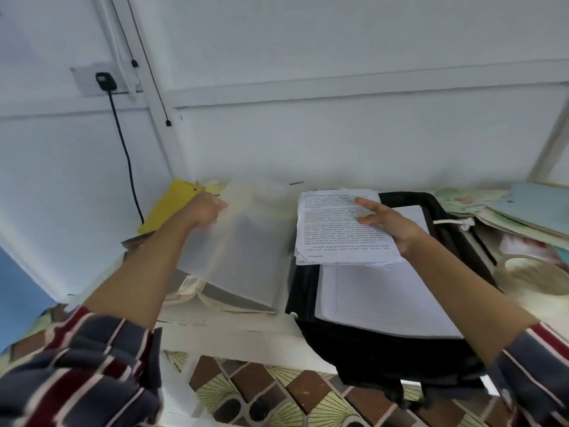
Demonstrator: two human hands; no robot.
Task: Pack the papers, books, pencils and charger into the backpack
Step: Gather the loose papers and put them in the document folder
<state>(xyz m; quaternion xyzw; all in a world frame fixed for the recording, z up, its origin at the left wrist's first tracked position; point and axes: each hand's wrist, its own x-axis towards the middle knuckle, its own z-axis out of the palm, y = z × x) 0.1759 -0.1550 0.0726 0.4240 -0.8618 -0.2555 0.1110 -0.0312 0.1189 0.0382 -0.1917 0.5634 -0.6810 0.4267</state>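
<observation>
While the right hand holds the papers by their right edge, two of its fingers lie straight on the top sheet and the others are hidden under the stack. These papers are printed, and they are above the far part of the open backpack, which is black and lies flat on the bench. Directly below the papers and the hand, a lined notebook lies in the opening of the backpack. A white cord is at the right side of the backpack, near the wrist.

The left hand is to the left, well apart from the right one. Its fingers are curled at the far left corner of a pale cover, and it seems to grip this corner, but both are blurred. The cover is tilted up above an open book, which lies on the bench just beside the backpack. Behind the left hand a yellow thing leans in the corner of the wall.

Higher on the wall, to the left, the charger is plugged into a socket, and its black cable goes down behind the yellow thing. At the far right a pile of folders lies on the bench. A patterned cloth covers the near edge. Both sleeves are striped.
</observation>
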